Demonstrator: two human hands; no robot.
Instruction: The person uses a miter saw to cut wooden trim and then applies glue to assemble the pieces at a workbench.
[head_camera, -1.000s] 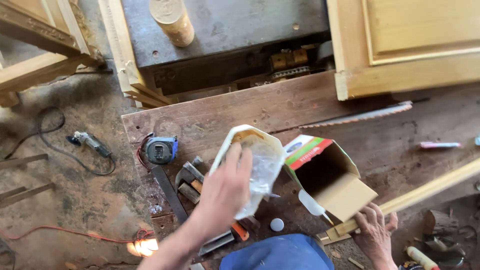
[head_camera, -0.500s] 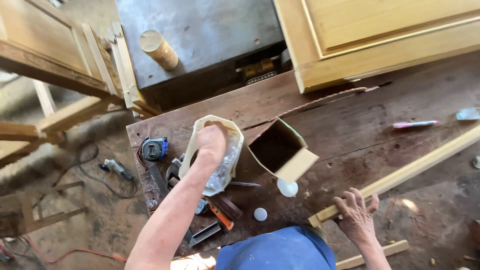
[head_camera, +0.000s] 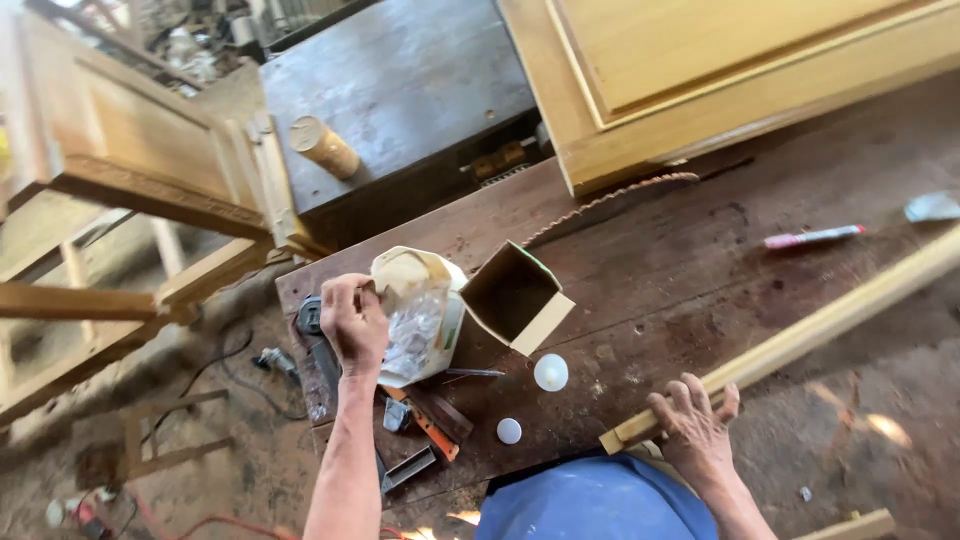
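Note:
My left hand grips the rim of a cut-open white plastic container with a crumpled clear bag inside, standing on the dark wooden workbench. Right beside the container lies an open cardboard box with its mouth facing up. My right hand rests with spread fingers on the near end of a long pale wooden strip lying across the bench. Two small white round caps lie between my hands.
Hand tools with an orange-handled one lie at the bench's left front. A saw blade, a marker, a yellow wooden door panel, a dark metal machine top with a wooden cylinder, and wooden frames at left surround the bench.
The view swung to the right and upward over the bench. My left hand moved from the container's side to its left rim. The right hand settled on the strip's end.

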